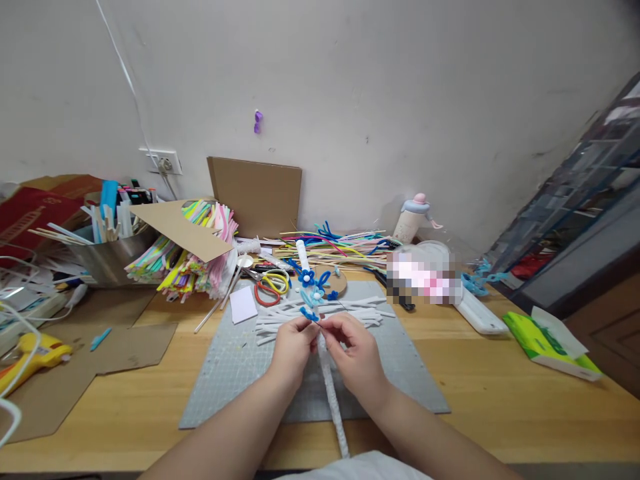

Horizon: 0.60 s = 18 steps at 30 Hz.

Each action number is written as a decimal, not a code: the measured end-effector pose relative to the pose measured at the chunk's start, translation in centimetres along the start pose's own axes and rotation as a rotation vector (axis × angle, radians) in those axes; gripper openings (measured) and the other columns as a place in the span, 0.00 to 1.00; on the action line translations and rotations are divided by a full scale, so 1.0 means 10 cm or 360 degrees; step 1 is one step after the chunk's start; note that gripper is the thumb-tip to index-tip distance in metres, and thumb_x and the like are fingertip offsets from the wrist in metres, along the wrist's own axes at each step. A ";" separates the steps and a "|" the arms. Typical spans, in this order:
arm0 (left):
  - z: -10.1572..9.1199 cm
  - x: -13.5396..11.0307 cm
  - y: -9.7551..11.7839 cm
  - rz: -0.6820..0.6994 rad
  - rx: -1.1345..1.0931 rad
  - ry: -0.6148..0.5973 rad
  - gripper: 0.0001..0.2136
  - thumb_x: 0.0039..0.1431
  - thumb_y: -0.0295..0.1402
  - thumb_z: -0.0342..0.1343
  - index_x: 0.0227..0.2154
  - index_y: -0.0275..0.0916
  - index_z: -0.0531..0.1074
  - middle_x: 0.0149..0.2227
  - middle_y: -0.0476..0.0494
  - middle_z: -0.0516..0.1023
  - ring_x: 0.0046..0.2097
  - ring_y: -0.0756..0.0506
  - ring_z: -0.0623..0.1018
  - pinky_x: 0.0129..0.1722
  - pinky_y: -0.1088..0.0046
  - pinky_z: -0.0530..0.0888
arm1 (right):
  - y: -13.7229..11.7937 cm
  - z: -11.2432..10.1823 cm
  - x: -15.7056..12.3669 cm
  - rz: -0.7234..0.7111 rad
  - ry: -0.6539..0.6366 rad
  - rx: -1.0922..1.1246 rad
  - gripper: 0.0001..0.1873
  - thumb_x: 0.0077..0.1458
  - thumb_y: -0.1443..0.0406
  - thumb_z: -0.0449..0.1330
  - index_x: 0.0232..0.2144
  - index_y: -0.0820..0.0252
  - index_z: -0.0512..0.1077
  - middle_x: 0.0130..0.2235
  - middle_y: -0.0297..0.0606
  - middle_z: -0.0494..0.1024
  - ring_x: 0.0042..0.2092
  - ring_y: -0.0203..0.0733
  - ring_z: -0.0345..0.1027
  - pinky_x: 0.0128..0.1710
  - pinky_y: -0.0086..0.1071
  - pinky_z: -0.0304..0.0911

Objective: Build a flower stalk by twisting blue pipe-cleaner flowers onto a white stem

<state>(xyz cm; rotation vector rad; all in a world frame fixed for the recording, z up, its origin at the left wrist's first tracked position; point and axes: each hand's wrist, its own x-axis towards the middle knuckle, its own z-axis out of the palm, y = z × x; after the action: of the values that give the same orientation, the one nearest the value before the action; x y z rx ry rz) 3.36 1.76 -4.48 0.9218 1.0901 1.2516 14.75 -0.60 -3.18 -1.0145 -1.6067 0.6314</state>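
Note:
A long rod wrapped in white pipe cleaner (330, 390) runs from near my body up past both hands over the mat. Dark blue (307, 277) and light blue pipe-cleaner flowers (315, 295) with white centres sit along its upper part. My left hand (291, 348) is closed, fingertips pinched at a small dark blue pipe-cleaner piece (309, 314) against the rod. From the other side, my right hand (354, 350) pinches a thin dark stem at the same spot. The fingers partly hide the join. Loose white pipe cleaners (367, 312) lie just beyond the hands.
Under the hands lies a grey cutting mat (220, 393). Scissors (267, 291), a white paper pad (243, 305) and a cardboard disc (336, 283) are near its far edge. Bundled pipe cleaners (175, 283) and a yellow glue gun (37, 357) are left; a tissue pack (545, 347) is right.

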 end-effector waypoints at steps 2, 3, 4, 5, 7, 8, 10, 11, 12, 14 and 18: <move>0.00 0.00 -0.01 -0.0016 -0.0025 -0.0036 0.07 0.42 0.31 0.57 0.15 0.34 0.67 0.13 0.55 0.60 0.17 0.55 0.59 0.17 0.78 0.57 | 0.00 -0.02 0.01 -0.0075 0.0062 -0.0078 0.09 0.51 0.72 0.54 0.33 0.58 0.71 0.34 0.37 0.72 0.36 0.39 0.66 0.34 0.30 0.63; 0.00 0.00 -0.02 -0.0032 -0.0048 -0.0053 0.08 0.42 0.32 0.58 0.16 0.34 0.68 0.13 0.55 0.60 0.17 0.55 0.59 0.17 0.78 0.56 | 0.01 -0.02 0.02 -0.0085 0.0070 -0.0107 0.09 0.51 0.72 0.54 0.33 0.58 0.71 0.34 0.37 0.72 0.36 0.38 0.66 0.33 0.30 0.63; -0.01 0.00 -0.03 -0.0049 -0.0073 -0.0066 0.08 0.42 0.34 0.59 0.18 0.34 0.68 0.13 0.55 0.60 0.17 0.55 0.59 0.18 0.78 0.56 | 0.02 -0.03 0.02 -0.0082 0.0062 -0.0123 0.09 0.50 0.72 0.53 0.33 0.58 0.72 0.33 0.37 0.72 0.35 0.38 0.66 0.32 0.29 0.62; -0.01 0.00 -0.04 -0.0064 -0.0096 -0.0075 0.09 0.42 0.35 0.59 0.19 0.34 0.69 0.14 0.55 0.61 0.17 0.55 0.59 0.18 0.78 0.56 | 0.04 -0.03 0.03 -0.0075 0.0047 -0.0126 0.10 0.50 0.72 0.53 0.33 0.58 0.72 0.33 0.37 0.72 0.34 0.38 0.66 0.31 0.29 0.62; -0.01 -0.01 -0.05 -0.0094 -0.0130 -0.0084 0.10 0.42 0.36 0.60 0.20 0.34 0.70 0.13 0.55 0.61 0.17 0.55 0.59 0.18 0.78 0.55 | 0.07 -0.02 0.04 -0.0053 0.0021 -0.0091 0.09 0.50 0.73 0.53 0.31 0.58 0.72 0.31 0.37 0.71 0.33 0.38 0.65 0.30 0.29 0.62; 0.00 -0.01 -0.06 -0.0109 -0.0145 -0.0087 0.10 0.41 0.36 0.61 0.20 0.34 0.70 0.13 0.55 0.61 0.17 0.55 0.59 0.18 0.78 0.55 | 0.09 -0.01 0.03 -0.0039 0.0017 -0.0059 0.09 0.50 0.73 0.53 0.30 0.58 0.72 0.31 0.36 0.71 0.33 0.38 0.65 0.30 0.29 0.62; 0.00 -0.01 -0.06 -0.0130 -0.0179 -0.0093 0.09 0.41 0.35 0.61 0.22 0.33 0.72 0.15 0.53 0.65 0.18 0.55 0.60 0.19 0.78 0.56 | 0.11 0.01 0.02 0.0000 0.0028 0.0001 0.08 0.49 0.72 0.54 0.29 0.59 0.72 0.31 0.36 0.71 0.33 0.38 0.66 0.30 0.29 0.62; 0.01 -0.02 -0.06 -0.0138 -0.0198 -0.0097 0.08 0.40 0.34 0.61 0.23 0.33 0.73 0.17 0.52 0.68 0.19 0.55 0.62 0.20 0.78 0.58 | 0.12 0.02 0.01 0.0022 0.0040 0.0020 0.08 0.49 0.72 0.54 0.29 0.59 0.72 0.31 0.37 0.71 0.33 0.38 0.66 0.30 0.29 0.62; 0.01 -0.02 -0.06 -0.0140 -0.0215 -0.0100 0.08 0.40 0.33 0.61 0.25 0.33 0.74 0.20 0.50 0.70 0.21 0.55 0.64 0.22 0.78 0.59 | 0.13 0.03 0.00 0.0041 0.0051 0.0033 0.07 0.49 0.72 0.54 0.29 0.59 0.72 0.31 0.37 0.72 0.33 0.38 0.66 0.30 0.29 0.62; 0.02 -0.04 -0.05 -0.0139 -0.0253 -0.0113 0.09 0.40 0.31 0.61 0.27 0.33 0.75 0.24 0.47 0.74 0.26 0.52 0.68 0.27 0.78 0.63 | 0.14 0.04 -0.01 0.0074 0.0074 0.0055 0.07 0.49 0.71 0.55 0.29 0.59 0.72 0.31 0.37 0.72 0.34 0.38 0.66 0.31 0.30 0.62; 0.04 -0.07 -0.04 -0.0160 -0.0330 -0.0113 0.08 0.41 0.31 0.61 0.27 0.34 0.75 0.25 0.46 0.74 0.30 0.50 0.70 0.31 0.76 0.65 | 0.13 0.04 -0.04 0.0071 0.0133 0.0112 0.06 0.49 0.71 0.55 0.30 0.59 0.71 0.32 0.37 0.72 0.35 0.39 0.66 0.33 0.30 0.63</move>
<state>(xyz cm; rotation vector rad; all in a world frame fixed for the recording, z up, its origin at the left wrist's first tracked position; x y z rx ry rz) 3.83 1.06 -4.67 0.7398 0.9202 1.2142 14.76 -0.26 -4.52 -1.0142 -1.4823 0.6631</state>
